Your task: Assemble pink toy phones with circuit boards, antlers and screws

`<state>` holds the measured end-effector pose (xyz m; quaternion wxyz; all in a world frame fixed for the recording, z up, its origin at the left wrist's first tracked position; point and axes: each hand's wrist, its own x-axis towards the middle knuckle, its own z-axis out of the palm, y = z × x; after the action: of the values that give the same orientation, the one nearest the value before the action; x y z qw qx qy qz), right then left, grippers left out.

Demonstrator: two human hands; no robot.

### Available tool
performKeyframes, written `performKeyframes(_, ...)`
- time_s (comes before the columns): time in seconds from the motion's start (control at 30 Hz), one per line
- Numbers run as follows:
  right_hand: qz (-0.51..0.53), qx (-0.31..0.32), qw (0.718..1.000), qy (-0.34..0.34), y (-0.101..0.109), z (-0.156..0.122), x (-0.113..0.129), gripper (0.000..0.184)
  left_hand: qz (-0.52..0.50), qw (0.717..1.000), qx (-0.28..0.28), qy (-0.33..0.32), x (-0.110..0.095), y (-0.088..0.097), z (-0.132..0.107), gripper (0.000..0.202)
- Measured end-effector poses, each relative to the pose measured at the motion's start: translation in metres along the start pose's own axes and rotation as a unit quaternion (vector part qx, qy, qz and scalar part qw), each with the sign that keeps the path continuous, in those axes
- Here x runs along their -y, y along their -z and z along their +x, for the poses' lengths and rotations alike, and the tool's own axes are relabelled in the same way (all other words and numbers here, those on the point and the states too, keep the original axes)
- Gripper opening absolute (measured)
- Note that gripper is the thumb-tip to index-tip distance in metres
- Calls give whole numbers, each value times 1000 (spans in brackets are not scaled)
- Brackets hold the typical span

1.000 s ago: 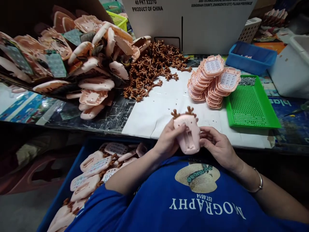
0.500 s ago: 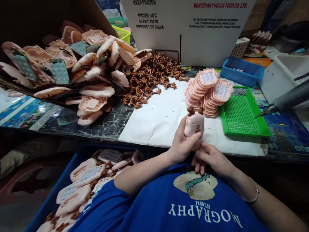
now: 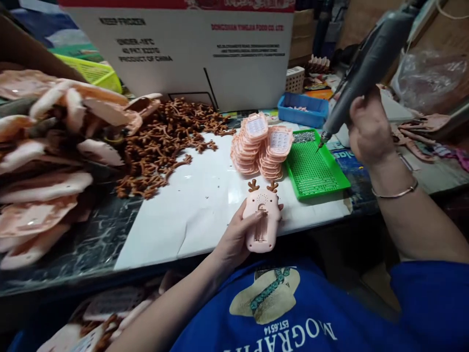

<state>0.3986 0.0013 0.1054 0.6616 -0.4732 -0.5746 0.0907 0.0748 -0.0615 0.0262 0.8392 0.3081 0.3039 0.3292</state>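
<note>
My left hand (image 3: 240, 230) is wrapped round a pink toy phone casing (image 3: 269, 227) with two brown antlers on top. Its back faces up, showing an uncovered battery compartment and screw holes, and my thumb lies across it. Raised at the right, my right hand (image 3: 372, 124) grips a grey electric screwdriver (image 3: 366, 73) whose bit points down over the green tray (image 3: 315, 171). Small metal screws (image 3: 302, 137) lie at the tray's far end. Just beyond the casing stand stacks of pink keypad panels (image 3: 251, 146).
A heap of brown antler pieces (image 3: 164, 142) lies left of the white sheet (image 3: 205, 195). Pink shells (image 3: 47, 186) pile up at far left. A white carton (image 3: 183, 78) and a blue bin (image 3: 303, 110) stand behind. Finished-looking casings (image 3: 110, 313) lie below the table edge.
My right hand has left the casing, moved up to the right and taken hold of the screwdriver. The casing now shows its whole back in my left hand. The view has turned right.
</note>
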Motion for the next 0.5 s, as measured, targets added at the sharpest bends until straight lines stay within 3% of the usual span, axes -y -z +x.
performKeyframes(0.13,109,36,993,-35,-1,5,-6,48,-21,998,17,48,5,-11,15,49)
performKeyframes(0.3,131,75,986,-72,-1,-26,7,46,9,997,31,72,14,-24,30,39)
performKeyframes(0.5,167,-9,985,-39,-12,-54,-4,26,42,996,2,76,18,-32,32,40)
